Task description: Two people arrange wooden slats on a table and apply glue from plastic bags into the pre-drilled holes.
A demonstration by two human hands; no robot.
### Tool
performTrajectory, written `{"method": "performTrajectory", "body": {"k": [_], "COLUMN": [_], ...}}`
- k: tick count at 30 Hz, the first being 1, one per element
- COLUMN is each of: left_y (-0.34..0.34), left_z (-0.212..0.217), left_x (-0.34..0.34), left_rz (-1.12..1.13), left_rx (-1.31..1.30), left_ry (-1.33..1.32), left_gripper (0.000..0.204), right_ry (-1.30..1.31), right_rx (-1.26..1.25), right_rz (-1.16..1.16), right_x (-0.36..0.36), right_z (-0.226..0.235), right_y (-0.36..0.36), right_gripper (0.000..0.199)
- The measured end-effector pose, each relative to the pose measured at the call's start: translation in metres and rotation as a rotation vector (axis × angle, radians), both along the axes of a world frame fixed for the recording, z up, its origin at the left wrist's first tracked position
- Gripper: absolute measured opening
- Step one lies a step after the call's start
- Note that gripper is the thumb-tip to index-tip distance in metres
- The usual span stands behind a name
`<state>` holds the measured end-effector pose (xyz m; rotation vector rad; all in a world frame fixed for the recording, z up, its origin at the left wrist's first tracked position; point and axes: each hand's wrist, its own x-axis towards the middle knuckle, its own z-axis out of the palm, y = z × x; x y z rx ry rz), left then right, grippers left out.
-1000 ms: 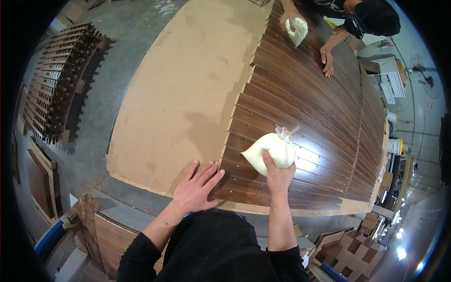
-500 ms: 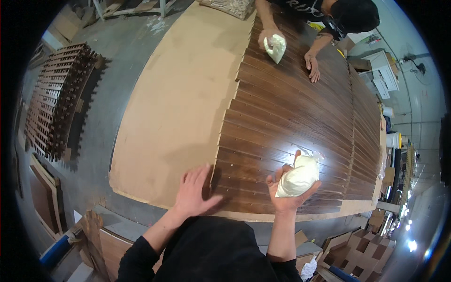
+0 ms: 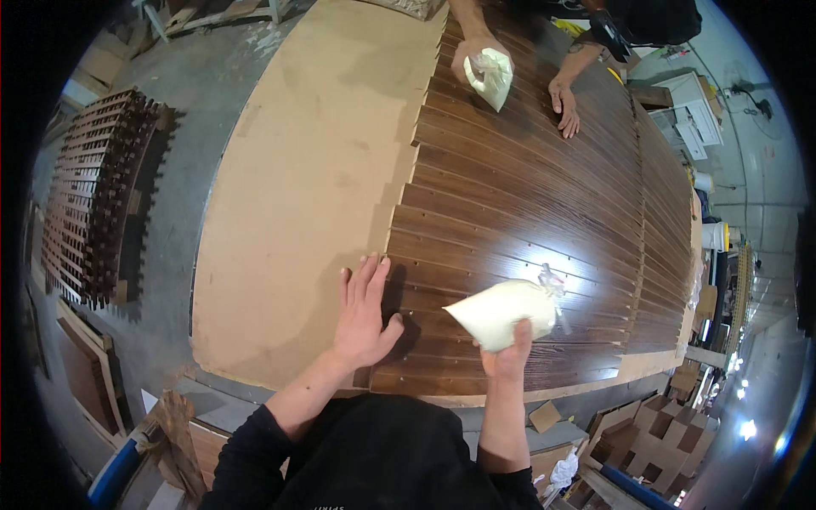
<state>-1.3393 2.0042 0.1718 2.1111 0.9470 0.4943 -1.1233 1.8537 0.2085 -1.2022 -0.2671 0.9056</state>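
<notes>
My right hand (image 3: 510,350) grips a clear plastic piping bag (image 3: 508,313) full of a pale cream filler. Its pointed tip aims left, and its twisted end sticks out at the right. Below it lie dark brown wood-grain boards (image 3: 476,229) side by side, dotted with small holes. My left hand (image 3: 365,314) is open with fingers stretched, at the boards' left ends, over the edge of the bare tan panel (image 3: 289,187); whether it touches cannot be made out.
Across the table a co-worker's hand (image 3: 476,53) holds a similar bag (image 3: 491,78); their other hand (image 3: 564,110) rests on the boards. A stack of slatted brown pieces (image 3: 98,195) stands on the floor at left. Cardboard (image 3: 659,438) lies at the lower right.
The bag in my right hand has turned from upright in the palm to lying sideways, tip to the left. My left hand has moved slightly forward, its fingers now pointing away from me.
</notes>
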Motion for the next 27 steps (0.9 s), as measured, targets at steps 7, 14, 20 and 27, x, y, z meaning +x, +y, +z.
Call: {"method": "performTrajectory", "body": {"k": [7, 14, 20, 27], "left_y": [0.037, 0.035, 0.036, 0.037], "left_z": [0.006, 0.004, 0.003, 0.006], "left_x": [0.005, 0.007, 0.008, 0.009], "left_rz": [-0.041, -0.02, -0.022, -0.018], "left_rx": [0.071, 0.129, 0.143, 0.129], "left_ry": [0.059, 0.114, 0.12, 0.123], "left_gripper": [0.079, 0.069, 0.069, 0.068], "right_ry": [-0.373, -0.553, -0.5, -0.536], "right_rx": [-0.132, -0.296, -0.299, -0.38], "right_rz": [-0.043, -0.004, -0.038, 0.033], "right_x": [-0.016, -0.022, -0.027, -0.025], "right_z": [-0.009, 0.007, 0.013, 0.014], "right_y": [0.04, 0.055, 0.064, 0.061], "right_gripper": [0.061, 0.056, 0.051, 0.06]}}
